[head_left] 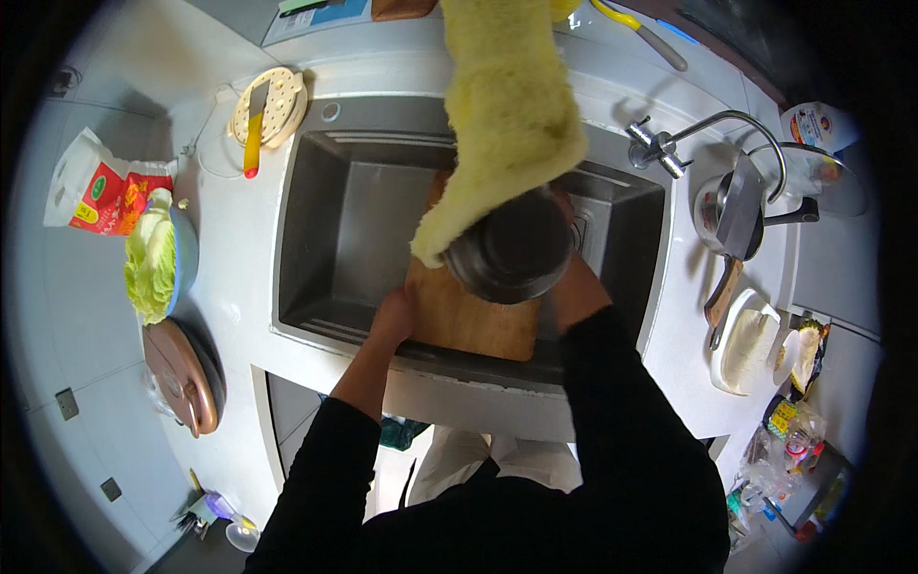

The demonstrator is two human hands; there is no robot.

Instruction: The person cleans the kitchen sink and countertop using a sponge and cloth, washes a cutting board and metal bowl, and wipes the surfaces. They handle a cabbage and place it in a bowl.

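A wooden cutting board (473, 326) stands tilted inside the double grey sink (373, 208). My left hand (394, 316) grips the board's left edge near the front rim of the sink. Over the board, my right hand (565, 208) holds a dark, round metal vessel (513, 247), perhaps a bowl or small pot, by its right side; most of those fingers are hidden behind it. A fluffy yellow cloth (513, 107) hangs down close to the camera and covers part of the vessel and the sink's back edge.
A chrome faucet (660, 147) rises at the back right. Beside it, a cleaver (739, 215) lies across a saucepan (710, 208). Leafy cabbage (152, 262) fills a blue bowl (186, 247) on the left, near a lidded brown pot (179, 373). A yellow-handled knife (253, 136) rests on a perforated rack (283, 107).
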